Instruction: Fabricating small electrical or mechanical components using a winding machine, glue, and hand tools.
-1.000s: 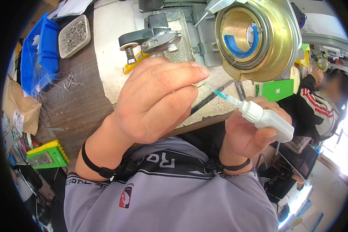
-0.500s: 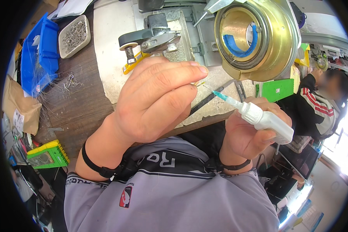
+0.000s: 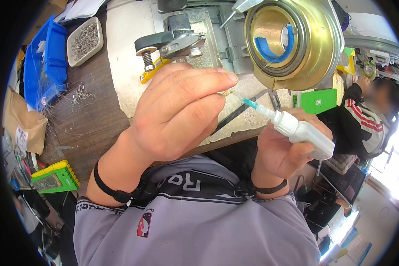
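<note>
My right hand (image 3: 281,148) is wrapped round a white squeeze bottle (image 3: 312,138) with a teal needle tip, tilted so that the tip points up and left. Opposite it, my left hand (image 3: 177,108) is closed in a pinch, palm down. A tiny thin yellowish piece (image 3: 228,92) shows at its thumb and fingertips; its kind is too small to make out. The needle tip ends a short way to the right of that piece, and whether they touch cannot be told. Behind my left hand stands a metal clamp device (image 3: 170,42) with a black arm and a spring.
A large brass-coloured ring machine part (image 3: 317,48) stands at the back right, beside a green box (image 3: 318,102). Tweezers (image 3: 239,113) lie under the needle. At left are a tray of metal hooks (image 3: 85,42), loose hooks (image 3: 80,95) and a blue bin (image 3: 53,57). Another person (image 3: 363,115) sits at right.
The bottle in my right hand has shifted slightly left and up, its needle tip a little closer to my left fingertips. My left hand has hardly moved and keeps its pinch.
</note>
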